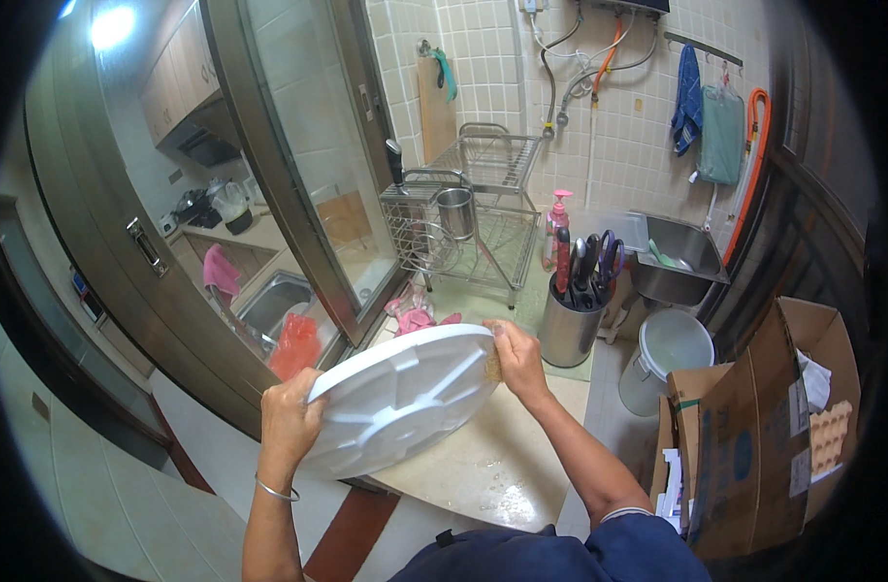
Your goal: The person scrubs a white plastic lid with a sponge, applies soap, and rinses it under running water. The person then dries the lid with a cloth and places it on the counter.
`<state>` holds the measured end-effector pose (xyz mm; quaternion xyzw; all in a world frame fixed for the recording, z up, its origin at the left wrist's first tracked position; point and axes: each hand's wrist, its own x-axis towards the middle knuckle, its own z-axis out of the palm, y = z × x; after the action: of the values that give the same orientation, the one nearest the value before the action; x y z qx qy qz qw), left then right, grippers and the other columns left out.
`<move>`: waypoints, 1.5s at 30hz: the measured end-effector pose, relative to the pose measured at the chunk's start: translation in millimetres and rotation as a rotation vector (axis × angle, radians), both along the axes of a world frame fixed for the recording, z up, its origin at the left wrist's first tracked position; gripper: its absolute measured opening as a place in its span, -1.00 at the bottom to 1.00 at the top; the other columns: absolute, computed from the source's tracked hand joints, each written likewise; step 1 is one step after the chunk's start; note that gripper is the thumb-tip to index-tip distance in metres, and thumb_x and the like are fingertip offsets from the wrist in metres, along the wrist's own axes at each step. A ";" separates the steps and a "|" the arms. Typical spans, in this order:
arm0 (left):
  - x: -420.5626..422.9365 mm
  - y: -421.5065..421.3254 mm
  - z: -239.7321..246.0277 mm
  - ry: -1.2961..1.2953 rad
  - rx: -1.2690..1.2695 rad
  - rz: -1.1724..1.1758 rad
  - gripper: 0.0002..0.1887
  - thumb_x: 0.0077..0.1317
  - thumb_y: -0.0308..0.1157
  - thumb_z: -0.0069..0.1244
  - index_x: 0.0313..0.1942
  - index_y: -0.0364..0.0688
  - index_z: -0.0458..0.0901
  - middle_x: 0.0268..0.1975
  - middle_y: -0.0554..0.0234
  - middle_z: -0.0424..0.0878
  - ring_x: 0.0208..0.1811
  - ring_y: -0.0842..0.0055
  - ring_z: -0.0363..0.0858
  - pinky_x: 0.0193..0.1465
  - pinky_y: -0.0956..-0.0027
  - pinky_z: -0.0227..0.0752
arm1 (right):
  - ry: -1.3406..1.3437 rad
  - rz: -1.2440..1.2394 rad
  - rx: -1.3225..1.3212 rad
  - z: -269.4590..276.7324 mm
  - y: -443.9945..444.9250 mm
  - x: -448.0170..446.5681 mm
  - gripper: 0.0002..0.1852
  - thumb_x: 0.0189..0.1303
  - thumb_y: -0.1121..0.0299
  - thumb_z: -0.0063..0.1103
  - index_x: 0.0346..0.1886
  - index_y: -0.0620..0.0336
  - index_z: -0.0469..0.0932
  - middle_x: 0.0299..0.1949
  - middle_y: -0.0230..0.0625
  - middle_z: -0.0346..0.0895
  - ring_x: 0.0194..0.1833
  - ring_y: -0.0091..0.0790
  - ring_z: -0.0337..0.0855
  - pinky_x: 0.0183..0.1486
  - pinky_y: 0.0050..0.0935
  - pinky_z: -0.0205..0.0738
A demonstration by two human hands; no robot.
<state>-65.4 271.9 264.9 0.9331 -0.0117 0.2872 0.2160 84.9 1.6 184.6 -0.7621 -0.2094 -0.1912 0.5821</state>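
Observation:
A large round white plastic lid (407, 393) with raised ribs is held tilted above the counter (487, 465). My left hand (292, 415) grips its left rim, and a silver bangle is on that wrist. At the upper right rim, my right hand (518, 360) holds the lid together with a yellowish sponge or scouring pad (492, 366), partly hidden by the fingers. Drops of water lie on the counter below. Just beyond the lid is a pink and white cloth (415, 313).
Behind the lid stand a wire dish rack (480, 254), a steel knife block (569, 335) with knives and scissors, and a pink pump bottle (558, 225). To the right are a steel sink (680, 284), a white bucket (636, 385) and cardboard boxes (742, 436). A sliding door frame (284, 167) borders the left.

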 end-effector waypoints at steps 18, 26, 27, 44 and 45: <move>-4.0 -9.9 1.2 -0.022 0.035 -0.019 -0.86 0.12 -0.51 0.06 -0.27 -0.22 0.60 -0.43 -0.10 0.61 -0.36 -0.02 0.62 -0.30 0.08 0.46 | -0.032 0.116 -0.029 26.1 10.2 -6.0 -0.67 0.47 0.33 -0.09 -0.04 0.33 0.65 -0.17 -0.07 0.69 -0.12 -0.11 0.70 -0.01 -0.25 0.54; -2.6 -14.2 -1.6 -0.008 0.011 -0.016 -0.84 0.10 -0.52 0.07 -0.27 -0.22 0.62 -0.41 -0.10 0.62 -0.35 -0.01 0.63 -0.29 0.09 0.46 | -0.503 0.234 -0.075 34.6 32.5 -16.5 -0.70 0.45 0.35 -0.07 -0.04 0.32 0.63 -0.10 -0.03 0.69 -0.07 0.02 0.69 0.14 -0.19 0.48; -4.2 -10.6 -3.5 -0.012 -0.003 -0.014 -0.84 0.10 -0.52 0.08 -0.27 -0.22 0.62 -0.41 -0.10 0.62 -0.36 -0.01 0.63 -0.29 0.10 0.46 | -0.482 0.201 -0.078 24.7 29.4 -9.6 -0.70 0.45 0.34 -0.07 -0.03 0.32 0.63 -0.10 -0.03 0.69 -0.06 0.02 0.69 0.16 -0.18 0.47; -29.1 25.1 -53.8 -0.027 -0.327 -0.016 -0.83 0.19 -0.53 0.11 -0.19 -0.30 0.66 -0.47 0.14 0.67 -0.47 0.56 0.60 -0.33 0.47 0.44 | -0.175 -0.083 0.271 -21.8 -8.5 5.8 -0.67 0.51 0.27 -0.15 -0.12 0.30 0.59 -0.31 -0.16 0.58 -0.29 -0.23 0.56 -0.17 -0.30 0.42; -26.7 20.5 -54.1 -0.009 -0.302 0.000 -0.81 0.18 -0.52 0.13 -0.17 -0.29 0.66 -0.45 0.13 0.68 -0.46 0.57 0.61 -0.32 0.47 0.44 | -0.213 -0.079 0.240 -16.2 -9.1 1.6 -0.69 0.50 0.28 -0.14 -0.13 0.29 0.59 -0.29 -0.13 0.58 -0.28 -0.17 0.58 -0.16 -0.28 0.42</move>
<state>-92.1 292.5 210.9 0.8886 0.0307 0.2901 0.3539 86.5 -7.6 168.4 -0.6702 -0.2155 -0.3173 0.6354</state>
